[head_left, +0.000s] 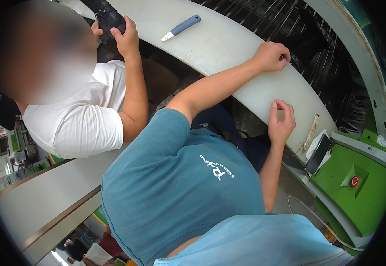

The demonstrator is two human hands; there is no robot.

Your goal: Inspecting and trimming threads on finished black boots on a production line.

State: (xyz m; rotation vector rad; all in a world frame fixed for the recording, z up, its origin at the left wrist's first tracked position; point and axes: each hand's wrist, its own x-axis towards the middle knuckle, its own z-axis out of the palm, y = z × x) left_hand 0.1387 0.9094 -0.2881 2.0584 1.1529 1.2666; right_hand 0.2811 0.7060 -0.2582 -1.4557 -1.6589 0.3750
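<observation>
My left hand (270, 56) is closed over the far edge of the white worktop (228, 57), its fingers curled down beside a dark, shiny boot-like item (306, 54) on the rack. Whether the fingertips grip that item is hidden. Nearer to me, my right hand (282, 123) hovers at the worktop's near edge. Its thumb and forefinger meet in a ring, and anything between the tips is too small to see. A knife (182, 27) with a blue handle and short blade lies on the worktop, well left of my hands.
Beyond the worktop runs a metal-bar rack (264, 20) with black items. At left, a person in white (75, 119) holds a black boot (109, 20). A phone (318, 154) leans beside a green machine housing (352, 177) with a red button (354, 181). A tape-wrapped strip (311, 131) stands nearby.
</observation>
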